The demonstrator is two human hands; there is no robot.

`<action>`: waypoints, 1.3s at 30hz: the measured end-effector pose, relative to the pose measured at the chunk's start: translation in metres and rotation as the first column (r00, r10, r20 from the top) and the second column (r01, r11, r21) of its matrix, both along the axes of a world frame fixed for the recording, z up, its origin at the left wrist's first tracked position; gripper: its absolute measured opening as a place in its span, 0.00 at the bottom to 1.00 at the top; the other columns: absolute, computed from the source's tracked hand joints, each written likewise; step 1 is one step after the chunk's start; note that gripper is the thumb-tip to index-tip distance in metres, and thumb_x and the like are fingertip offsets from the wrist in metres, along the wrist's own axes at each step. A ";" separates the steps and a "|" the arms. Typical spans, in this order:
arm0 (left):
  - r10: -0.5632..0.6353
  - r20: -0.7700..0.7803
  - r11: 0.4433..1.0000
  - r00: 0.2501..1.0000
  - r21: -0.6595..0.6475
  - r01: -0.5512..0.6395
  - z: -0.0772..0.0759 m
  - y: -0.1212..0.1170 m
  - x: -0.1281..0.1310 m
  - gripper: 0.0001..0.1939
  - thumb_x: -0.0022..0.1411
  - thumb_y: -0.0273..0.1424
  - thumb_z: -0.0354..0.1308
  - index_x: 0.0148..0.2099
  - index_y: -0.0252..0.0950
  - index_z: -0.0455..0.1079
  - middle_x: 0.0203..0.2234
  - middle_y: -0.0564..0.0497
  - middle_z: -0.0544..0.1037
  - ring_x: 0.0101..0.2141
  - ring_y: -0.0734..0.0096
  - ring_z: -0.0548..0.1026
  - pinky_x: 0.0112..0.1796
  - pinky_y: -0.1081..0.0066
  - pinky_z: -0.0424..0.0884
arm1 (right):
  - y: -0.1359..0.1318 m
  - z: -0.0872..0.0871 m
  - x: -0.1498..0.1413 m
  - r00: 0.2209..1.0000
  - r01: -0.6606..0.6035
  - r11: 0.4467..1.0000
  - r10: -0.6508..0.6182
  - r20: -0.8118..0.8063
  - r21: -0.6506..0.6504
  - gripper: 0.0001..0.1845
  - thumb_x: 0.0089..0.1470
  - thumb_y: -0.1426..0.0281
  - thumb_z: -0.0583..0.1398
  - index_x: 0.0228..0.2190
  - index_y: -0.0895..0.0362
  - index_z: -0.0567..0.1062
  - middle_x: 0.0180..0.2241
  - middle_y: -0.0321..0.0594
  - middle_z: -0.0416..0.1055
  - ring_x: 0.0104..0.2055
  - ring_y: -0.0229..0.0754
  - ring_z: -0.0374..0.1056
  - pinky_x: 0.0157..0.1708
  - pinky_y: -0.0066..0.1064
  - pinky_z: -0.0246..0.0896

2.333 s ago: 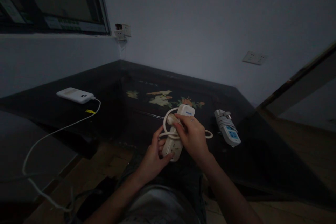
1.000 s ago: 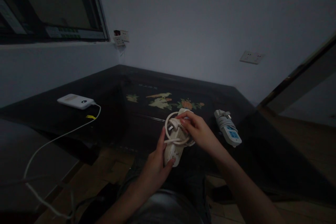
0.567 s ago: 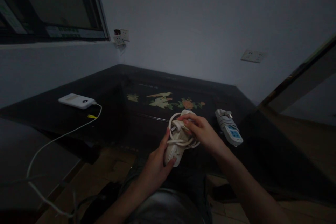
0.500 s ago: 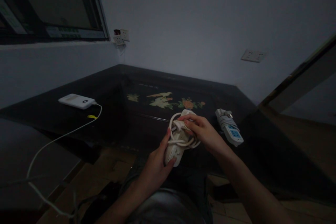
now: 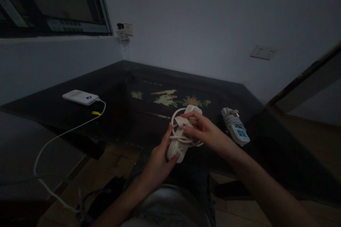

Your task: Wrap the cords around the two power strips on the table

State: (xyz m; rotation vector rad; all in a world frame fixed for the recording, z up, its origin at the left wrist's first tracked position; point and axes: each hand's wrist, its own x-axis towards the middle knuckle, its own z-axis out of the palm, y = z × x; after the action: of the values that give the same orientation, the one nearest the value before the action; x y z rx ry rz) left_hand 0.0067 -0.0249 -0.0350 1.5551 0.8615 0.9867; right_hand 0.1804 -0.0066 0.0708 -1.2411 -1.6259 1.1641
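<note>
A white power strip (image 5: 175,149) is held tilted above the near edge of the dark table, its white cord looped around its middle. My left hand (image 5: 161,158) grips the strip's lower end, with the thumb on the socket face and the fingers along the left side. Between the thumb and fingers of my right hand (image 5: 199,127) is the cord's white plug (image 5: 181,122), lying over the strip. Part of the cord loops is hidden behind the right hand.
A second power strip (image 5: 239,133) with blue sockets and a wrapped grey cord lies to the right on the table (image 5: 112,81). At the left sits a white power bank (image 5: 80,97), its cable hanging over the edge. Wall sockets (image 5: 263,52) are behind.
The plug in my right hand has turned slightly over the strip. My left hand keeps its hold. The whole view has shifted a little.
</note>
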 end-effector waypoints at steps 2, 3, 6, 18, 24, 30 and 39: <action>-0.043 0.048 0.998 0.998 -0.048 0.046 0.002 0.000 0.001 0.48 0.59 0.25 0.57 0.70 0.44 0.29 0.53 0.45 0.73 0.48 0.64 0.75 0.52 0.61 0.66 | -0.003 0.000 -0.002 0.980 -0.001 0.991 -0.026 0.199 0.136 0.19 0.52 0.73 0.59 0.47 0.57 0.67 0.37 0.41 0.74 0.36 0.41 0.71 0.34 0.31 0.65; -0.063 0.066 0.996 0.996 -0.063 0.067 0.003 0.000 0.002 0.49 0.58 0.24 0.58 0.70 0.43 0.28 0.53 0.45 0.73 0.48 0.65 0.75 0.51 0.62 0.66 | -0.004 0.001 -0.004 0.944 0.009 0.976 -0.081 0.320 0.219 0.19 0.52 0.75 0.59 0.47 0.57 0.67 0.39 0.42 0.74 0.39 0.43 0.71 0.37 0.33 0.65; -0.090 0.104 0.991 0.990 -0.091 0.100 0.004 -0.001 0.004 0.52 0.57 0.23 0.58 0.69 0.43 0.24 0.53 0.44 0.73 0.48 0.66 0.74 0.51 0.63 0.67 | -0.008 0.003 -0.007 0.717 -0.019 0.916 -0.266 0.644 0.400 0.17 0.55 0.75 0.59 0.47 0.56 0.71 0.43 0.46 0.75 0.45 0.48 0.71 0.43 0.39 0.63; -0.140 0.109 0.984 0.984 -0.093 0.150 -0.002 -0.008 0.005 0.49 0.59 0.26 0.58 0.69 0.42 0.26 0.53 0.43 0.73 0.46 0.65 0.76 0.48 0.63 0.70 | 0.001 0.006 0.003 0.630 -0.033 0.933 -0.258 0.732 0.358 0.15 0.58 0.68 0.59 0.47 0.55 0.75 0.44 0.44 0.77 0.44 0.47 0.74 0.42 0.34 0.65; -0.096 0.034 0.995 0.995 -0.034 0.098 -0.004 -0.011 0.006 0.48 0.59 0.25 0.57 0.70 0.43 0.27 0.53 0.44 0.73 0.46 0.65 0.75 0.50 0.62 0.68 | 0.000 0.002 0.002 0.745 0.048 0.938 -0.263 0.613 0.344 0.14 0.57 0.68 0.59 0.45 0.55 0.77 0.42 0.43 0.78 0.44 0.46 0.74 0.43 0.34 0.65; -0.057 0.028 0.998 0.998 0.006 0.057 -0.009 -0.012 0.006 0.48 0.60 0.27 0.57 0.69 0.42 0.27 0.55 0.44 0.72 0.49 0.66 0.74 0.52 0.62 0.66 | -0.004 0.005 -0.004 0.749 0.052 0.939 -0.262 0.609 0.340 0.15 0.57 0.68 0.59 0.46 0.56 0.76 0.43 0.44 0.77 0.46 0.48 0.73 0.45 0.35 0.64; -0.079 0.077 0.996 0.994 -0.022 0.081 -0.010 -0.014 0.009 0.48 0.60 0.26 0.57 0.69 0.42 0.27 0.55 0.44 0.71 0.50 0.68 0.73 0.52 0.64 0.66 | -0.003 0.006 -0.009 0.661 0.056 0.956 -0.251 0.707 0.287 0.15 0.59 0.69 0.56 0.46 0.57 0.75 0.43 0.46 0.77 0.47 0.49 0.72 0.45 0.35 0.63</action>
State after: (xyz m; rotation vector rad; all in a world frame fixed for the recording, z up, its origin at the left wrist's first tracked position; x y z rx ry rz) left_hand 0.0154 -0.0389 -0.0450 1.5097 0.7505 0.9673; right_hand 0.1712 -0.0101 0.0772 -1.7769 -2.0955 0.2998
